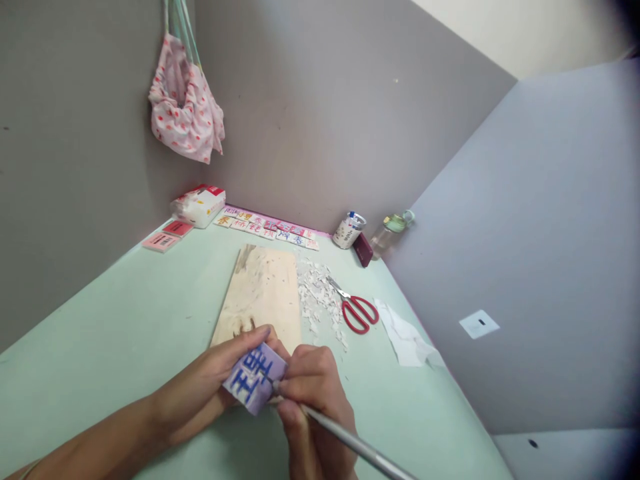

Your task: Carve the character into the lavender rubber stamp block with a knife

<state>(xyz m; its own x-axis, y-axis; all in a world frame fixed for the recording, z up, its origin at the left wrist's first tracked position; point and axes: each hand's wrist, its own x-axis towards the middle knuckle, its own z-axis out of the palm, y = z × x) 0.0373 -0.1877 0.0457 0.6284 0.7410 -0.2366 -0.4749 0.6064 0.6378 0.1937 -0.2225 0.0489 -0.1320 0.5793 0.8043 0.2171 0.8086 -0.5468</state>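
My left hand (245, 353) is closed around a small block with a purple face (257, 398), tilted toward me. Dark blue character strokes with pale cut patches stand on that face. In my right hand (323, 393) is a slim silver pen-style carving knife (357, 443), its tip against the block's right edge and its shaft running to the lower right. My fingers hide the blade itself. Beneath both hands lies a pale wooden board (265, 287) with dark smudges.
White shavings (320, 293) are scattered right of the board, beside red-handled scissors (359, 313) and a crumpled tissue (403, 333). Along the back are rows of lettered pieces (265, 230), a tissue pack (200, 205), a can (349, 231) and a bottle (387, 235). Pink packets (161, 241) lie left.
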